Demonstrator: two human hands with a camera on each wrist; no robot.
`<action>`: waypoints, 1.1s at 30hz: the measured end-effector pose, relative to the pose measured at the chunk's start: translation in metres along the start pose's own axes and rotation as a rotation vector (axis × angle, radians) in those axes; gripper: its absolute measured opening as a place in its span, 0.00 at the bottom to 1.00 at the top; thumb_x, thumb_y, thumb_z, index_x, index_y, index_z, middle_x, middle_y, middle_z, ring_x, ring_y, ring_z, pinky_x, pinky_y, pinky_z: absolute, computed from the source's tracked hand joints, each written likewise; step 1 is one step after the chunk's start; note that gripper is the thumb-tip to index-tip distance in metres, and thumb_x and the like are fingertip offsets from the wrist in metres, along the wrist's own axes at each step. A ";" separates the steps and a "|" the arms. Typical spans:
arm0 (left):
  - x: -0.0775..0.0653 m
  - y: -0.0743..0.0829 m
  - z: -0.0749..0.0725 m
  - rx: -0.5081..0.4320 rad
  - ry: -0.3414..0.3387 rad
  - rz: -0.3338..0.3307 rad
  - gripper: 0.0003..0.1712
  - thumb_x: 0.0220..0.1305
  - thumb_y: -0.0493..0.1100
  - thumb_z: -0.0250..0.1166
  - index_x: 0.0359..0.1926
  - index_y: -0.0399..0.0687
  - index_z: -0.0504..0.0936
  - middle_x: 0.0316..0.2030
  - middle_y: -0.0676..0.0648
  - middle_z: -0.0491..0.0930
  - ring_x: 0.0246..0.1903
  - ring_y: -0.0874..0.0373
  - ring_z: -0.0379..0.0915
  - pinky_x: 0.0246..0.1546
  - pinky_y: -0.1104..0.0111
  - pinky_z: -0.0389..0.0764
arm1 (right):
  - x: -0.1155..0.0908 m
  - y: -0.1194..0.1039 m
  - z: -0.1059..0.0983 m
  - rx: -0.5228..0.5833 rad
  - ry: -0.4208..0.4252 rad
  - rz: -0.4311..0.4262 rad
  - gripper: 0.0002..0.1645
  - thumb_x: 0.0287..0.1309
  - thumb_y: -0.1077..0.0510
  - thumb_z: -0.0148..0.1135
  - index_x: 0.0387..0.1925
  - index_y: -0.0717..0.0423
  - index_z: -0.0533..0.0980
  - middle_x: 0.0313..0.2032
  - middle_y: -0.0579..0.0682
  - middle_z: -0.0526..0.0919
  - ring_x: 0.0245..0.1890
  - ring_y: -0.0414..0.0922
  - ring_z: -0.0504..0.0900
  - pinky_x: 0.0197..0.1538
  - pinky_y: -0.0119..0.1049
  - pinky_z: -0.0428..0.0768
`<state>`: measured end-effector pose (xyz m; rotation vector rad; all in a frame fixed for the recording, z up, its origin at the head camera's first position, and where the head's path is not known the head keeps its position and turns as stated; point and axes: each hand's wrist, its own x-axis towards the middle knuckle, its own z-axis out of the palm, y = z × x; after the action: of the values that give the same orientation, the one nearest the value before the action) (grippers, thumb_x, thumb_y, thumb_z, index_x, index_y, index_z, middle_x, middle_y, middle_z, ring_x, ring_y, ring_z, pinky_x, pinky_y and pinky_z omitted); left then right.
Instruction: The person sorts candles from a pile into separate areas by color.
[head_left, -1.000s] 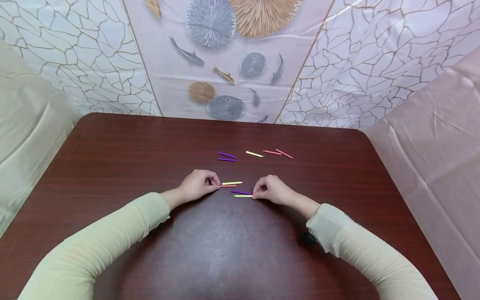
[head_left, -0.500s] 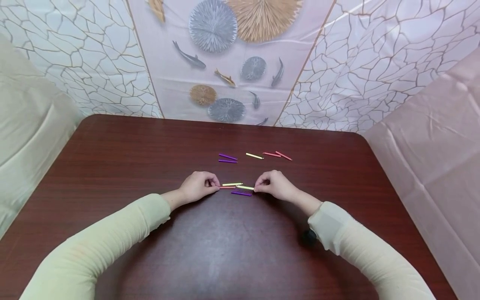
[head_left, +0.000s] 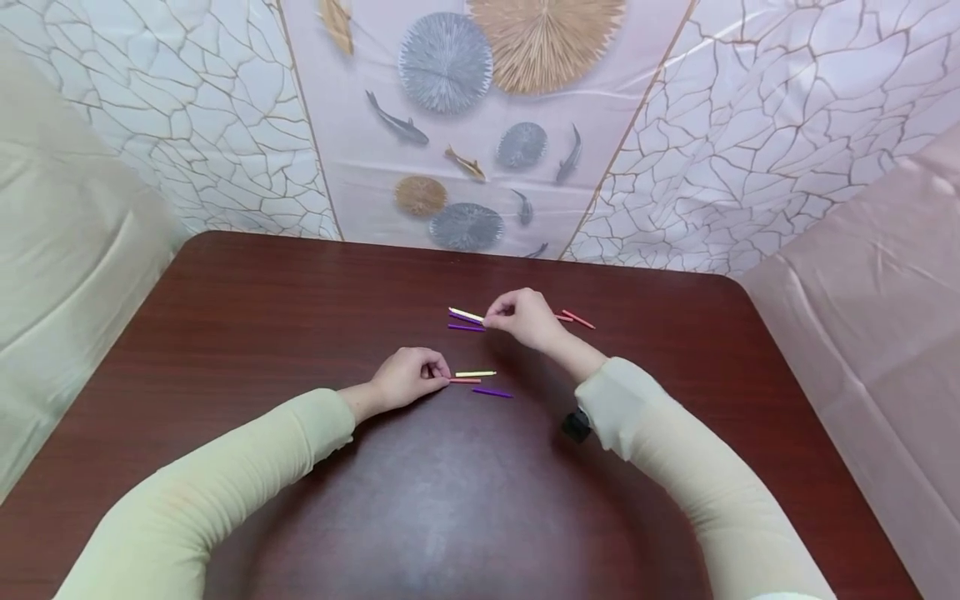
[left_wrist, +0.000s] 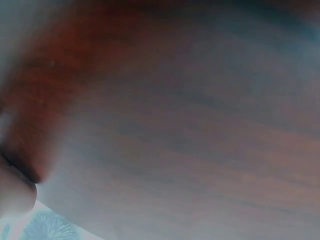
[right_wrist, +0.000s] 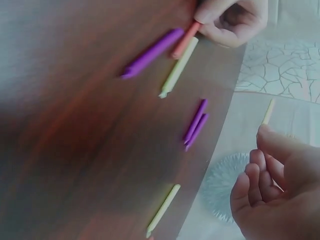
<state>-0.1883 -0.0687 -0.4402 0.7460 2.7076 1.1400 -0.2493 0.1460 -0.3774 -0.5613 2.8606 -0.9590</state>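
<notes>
My left hand (head_left: 411, 375) rests low on the table and pinches the end of a thin red candle (head_left: 467, 381). A yellow candle (head_left: 476, 373) lies just beyond that one, and a purple candle (head_left: 492, 392) lies nearer. Between thumb and fingertips, my right hand (head_left: 525, 318) grips another yellow candle (right_wrist: 269, 111) by one end, raised over the table. In the head view it overlaps two purple candles (head_left: 467, 327). The right hand hides a further yellow candle (right_wrist: 163, 210) there. In the left wrist view only blurred tabletop and a bit of finger (left_wrist: 16, 196) show.
Two red candles (head_left: 578, 319) lie right of my right hand, one partly covered by it. The dark brown table (head_left: 420, 500) reaches back to a patterned curtain (head_left: 480, 192). Pale cloth (head_left: 847, 275) hangs along both sides.
My right hand has lifted the yellow candle from beside the near purple one and carried it away from me to the far candles. My left hand stays on the red candle.
</notes>
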 end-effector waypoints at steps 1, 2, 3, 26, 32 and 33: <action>-0.001 0.000 0.000 0.001 0.002 0.001 0.02 0.54 0.40 0.67 0.27 0.48 0.82 0.24 0.53 0.79 0.23 0.68 0.67 0.28 0.76 0.69 | 0.005 -0.003 0.003 -0.001 0.001 0.000 0.08 0.51 0.56 0.68 0.26 0.57 0.83 0.26 0.50 0.85 0.28 0.41 0.75 0.34 0.30 0.71; -0.001 0.000 0.000 0.003 0.003 0.002 0.02 0.54 0.40 0.67 0.27 0.48 0.82 0.24 0.53 0.79 0.23 0.68 0.67 0.28 0.76 0.69 | 0.010 -0.006 0.006 -0.002 0.003 -0.001 0.07 0.51 0.56 0.68 0.26 0.57 0.83 0.25 0.50 0.84 0.27 0.40 0.75 0.34 0.29 0.70; -0.002 0.000 0.001 0.002 0.001 0.005 0.02 0.54 0.40 0.67 0.27 0.48 0.82 0.24 0.53 0.79 0.23 0.68 0.67 0.28 0.76 0.70 | 0.014 -0.009 0.009 -0.003 0.000 0.001 0.07 0.51 0.56 0.68 0.26 0.57 0.83 0.24 0.49 0.84 0.26 0.40 0.74 0.33 0.29 0.70; -0.016 -0.008 -0.003 -0.004 0.025 0.084 0.03 0.53 0.36 0.67 0.27 0.47 0.81 0.24 0.52 0.79 0.25 0.68 0.70 0.30 0.78 0.72 | 0.063 -0.036 0.068 -0.070 -0.109 0.071 0.08 0.52 0.55 0.67 0.23 0.55 0.82 0.22 0.47 0.83 0.24 0.39 0.72 0.30 0.27 0.69; -0.017 -0.010 -0.004 -0.007 0.030 0.095 0.03 0.53 0.36 0.67 0.26 0.47 0.81 0.24 0.52 0.78 0.25 0.68 0.70 0.30 0.79 0.72 | 0.066 -0.031 0.076 -0.138 -0.126 0.102 0.07 0.51 0.55 0.68 0.23 0.53 0.83 0.25 0.46 0.84 0.29 0.41 0.77 0.34 0.31 0.73; -0.017 -0.010 -0.004 -0.006 0.031 0.096 0.03 0.53 0.36 0.67 0.26 0.47 0.81 0.24 0.52 0.78 0.25 0.68 0.70 0.30 0.79 0.72 | 0.066 -0.031 0.077 -0.144 -0.129 0.105 0.07 0.51 0.55 0.68 0.23 0.53 0.83 0.26 0.46 0.85 0.29 0.41 0.77 0.34 0.31 0.74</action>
<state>-0.1789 -0.0857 -0.4460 0.8728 2.7190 1.1890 -0.2871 0.0555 -0.4173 -0.4600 2.8258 -0.6794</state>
